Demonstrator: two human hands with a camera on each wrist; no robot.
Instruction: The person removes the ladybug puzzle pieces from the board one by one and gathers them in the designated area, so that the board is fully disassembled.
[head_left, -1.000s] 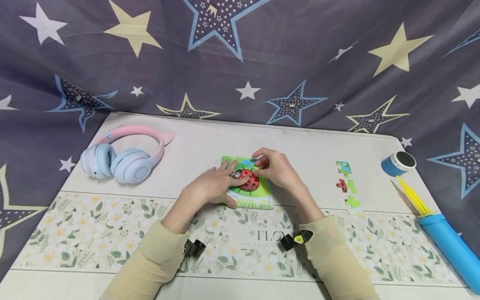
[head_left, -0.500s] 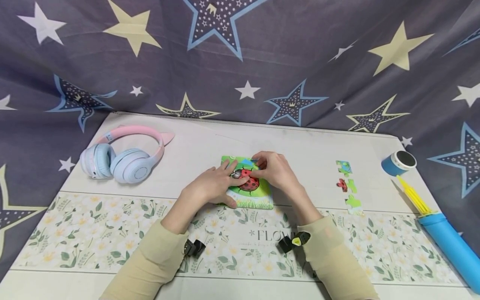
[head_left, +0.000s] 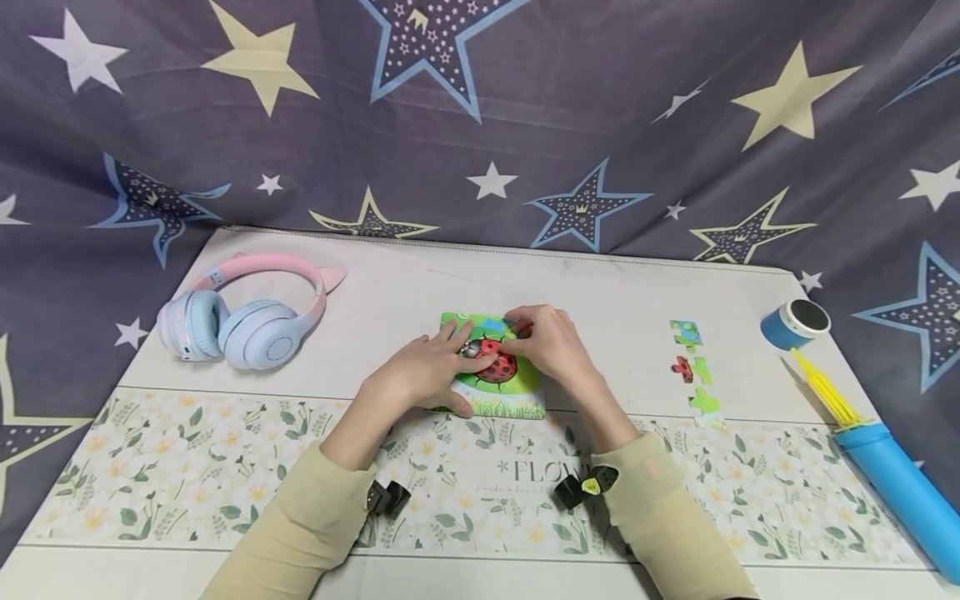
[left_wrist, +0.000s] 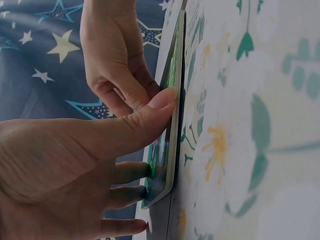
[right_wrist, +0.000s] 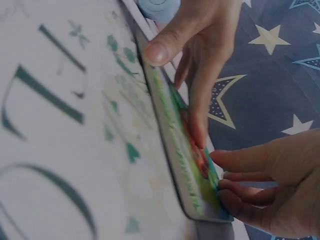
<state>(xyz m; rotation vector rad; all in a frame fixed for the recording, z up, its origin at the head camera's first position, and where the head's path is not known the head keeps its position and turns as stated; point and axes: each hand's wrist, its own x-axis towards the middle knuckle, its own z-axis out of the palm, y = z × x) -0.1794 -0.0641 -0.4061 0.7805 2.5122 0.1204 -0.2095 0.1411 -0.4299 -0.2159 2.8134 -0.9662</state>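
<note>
At the middle of the worktop (head_left: 405, 283), a ladybird puzzle (head_left: 519, 392) lies flat, its near edge by the seam between the plain white area and the floral band (head_left: 247, 475). Picture: red, black-spotted ladybird on green, grass along the near edge, blue patch near the far edge.

Left hand (head_left: 423, 371): fingers spread wide over the puzzle's left part; thumb rests at the near edge, as the left wrist view shows. Right hand (head_left: 552, 343): fingers bent, thumb and fingertips a narrow gap apart at the puzzle's far right part. Cannot tell whether a piece is pinched there.

Right of the puzzle, well apart: loose puzzle pieces (head_left: 682, 369) in a rough column; blue-green at the far end, red and green side by side, green with a pale end nearest.

Farther right: blue-and-white cylinder (head_left: 786, 327), dark round top; nearer, blue tube (head_left: 900, 492) with yellow ribbed part (head_left: 828, 396) at its far end. Far left: headphones (head_left: 262, 333), pink band, pale blue cups. Both sleeves (head_left: 300, 517) beige. Behind: dark curtain (head_left: 660, 50) with stars.
</note>
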